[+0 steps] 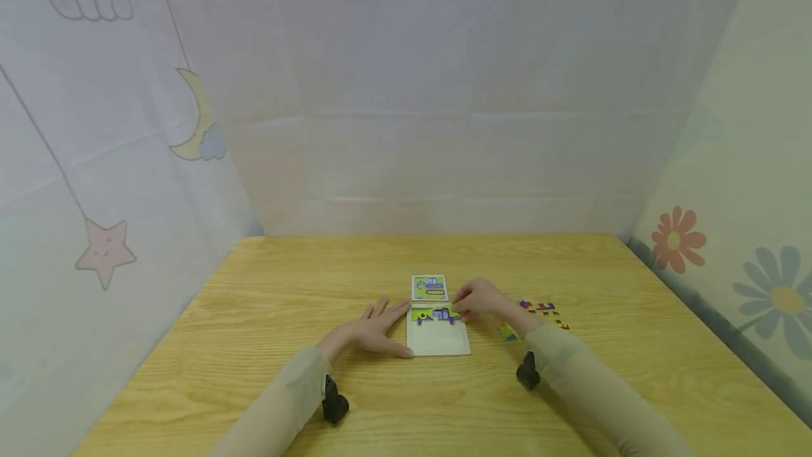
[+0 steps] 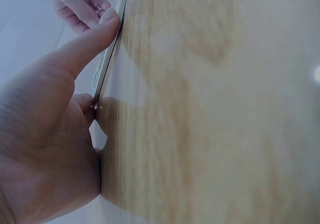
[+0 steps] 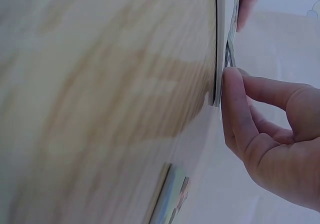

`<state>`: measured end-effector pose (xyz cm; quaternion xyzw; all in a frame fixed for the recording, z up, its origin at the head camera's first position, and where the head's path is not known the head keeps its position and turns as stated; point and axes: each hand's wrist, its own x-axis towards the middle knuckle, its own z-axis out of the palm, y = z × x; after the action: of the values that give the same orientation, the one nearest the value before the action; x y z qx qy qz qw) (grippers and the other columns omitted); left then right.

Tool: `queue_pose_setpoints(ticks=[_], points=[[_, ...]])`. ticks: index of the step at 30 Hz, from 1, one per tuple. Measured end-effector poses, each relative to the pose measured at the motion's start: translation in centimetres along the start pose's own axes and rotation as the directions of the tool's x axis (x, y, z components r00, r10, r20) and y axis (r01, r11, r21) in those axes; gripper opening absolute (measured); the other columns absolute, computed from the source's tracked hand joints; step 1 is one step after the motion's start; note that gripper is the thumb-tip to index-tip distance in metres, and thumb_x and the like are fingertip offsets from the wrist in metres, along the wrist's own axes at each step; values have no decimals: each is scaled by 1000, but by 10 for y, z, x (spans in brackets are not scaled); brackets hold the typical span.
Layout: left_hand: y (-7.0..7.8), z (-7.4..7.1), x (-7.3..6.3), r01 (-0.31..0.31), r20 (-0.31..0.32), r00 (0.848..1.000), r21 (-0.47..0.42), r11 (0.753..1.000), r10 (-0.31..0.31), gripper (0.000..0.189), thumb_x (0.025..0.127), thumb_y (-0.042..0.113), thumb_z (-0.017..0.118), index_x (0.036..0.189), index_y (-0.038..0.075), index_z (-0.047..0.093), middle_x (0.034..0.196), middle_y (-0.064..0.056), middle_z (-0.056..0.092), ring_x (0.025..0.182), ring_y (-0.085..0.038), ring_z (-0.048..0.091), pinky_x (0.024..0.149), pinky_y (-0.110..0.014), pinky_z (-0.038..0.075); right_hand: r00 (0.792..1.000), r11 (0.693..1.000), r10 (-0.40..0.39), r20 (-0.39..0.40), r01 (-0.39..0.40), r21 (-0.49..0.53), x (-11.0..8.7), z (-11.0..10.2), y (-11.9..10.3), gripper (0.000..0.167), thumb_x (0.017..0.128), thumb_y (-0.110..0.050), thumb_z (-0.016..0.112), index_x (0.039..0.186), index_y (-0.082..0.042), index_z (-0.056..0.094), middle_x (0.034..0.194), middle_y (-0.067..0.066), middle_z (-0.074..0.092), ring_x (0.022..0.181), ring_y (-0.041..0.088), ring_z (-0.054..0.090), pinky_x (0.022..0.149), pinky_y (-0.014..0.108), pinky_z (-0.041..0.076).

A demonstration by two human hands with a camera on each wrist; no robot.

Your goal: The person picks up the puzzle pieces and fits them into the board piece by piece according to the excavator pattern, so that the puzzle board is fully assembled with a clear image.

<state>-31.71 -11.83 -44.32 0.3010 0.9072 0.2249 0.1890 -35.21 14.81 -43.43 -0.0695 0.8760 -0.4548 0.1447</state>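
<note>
A white puzzle board [image 1: 438, 341] lies on the table, its upper strip filled with joined pieces [image 1: 438, 314] that show part of a purple vehicle on green. My left hand [image 1: 369, 334] rests at the board's left side, fingers spread, the thumb touching its lower left corner. At the upper right edge of the board, my right hand [image 1: 483, 297] pinches a thin puzzle piece [image 3: 230, 55] between thumb and fingers, tilted against the strip. The fingers hide most of that piece. Just behind the board lies a square picture card [image 1: 429, 288] with a purple vehicle.
Several loose puzzle pieces [image 1: 544, 309] lie right of my right forearm, and a green and blue piece [image 1: 508, 332] lies close beside that forearm. The wooden table [image 1: 304, 281] meets hanging cloth at the back and both sides.
</note>
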Motion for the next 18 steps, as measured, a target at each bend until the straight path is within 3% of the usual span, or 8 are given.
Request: queue_pose_setpoints(ticks=[7,14,18], points=[[0,0,0,6,-1,1000,-11,1000,-6,98,83,54,63,153,16,7,159,-4,3,144,-37,-11,115,-55,-6,1000,1000,4,-29,-4,-8,-1,3,-3,8,84,-3,67,90,3,68,78,11,66,62,14,63,59,27,57],[-1,1,0,5,3,1000,-6,1000,-5,97,83,54,63,153,17,6,160,-3,2,143,-37,-12,115,-55,-6,998,993,-8,-60,1,-116,0,4,-2,8,81,-6,70,87,0,67,78,7,64,63,13,60,57,25,53],[-1,1,1,1,-3,1000,-4,1000,-1,97,83,54,63,153,17,6,160,-3,3,144,-37,-11,115,-55,-5,999,993,-11,-51,5,-120,2,5,-2,9,82,-5,70,88,-1,65,81,7,63,64,14,59,57,24,53]])
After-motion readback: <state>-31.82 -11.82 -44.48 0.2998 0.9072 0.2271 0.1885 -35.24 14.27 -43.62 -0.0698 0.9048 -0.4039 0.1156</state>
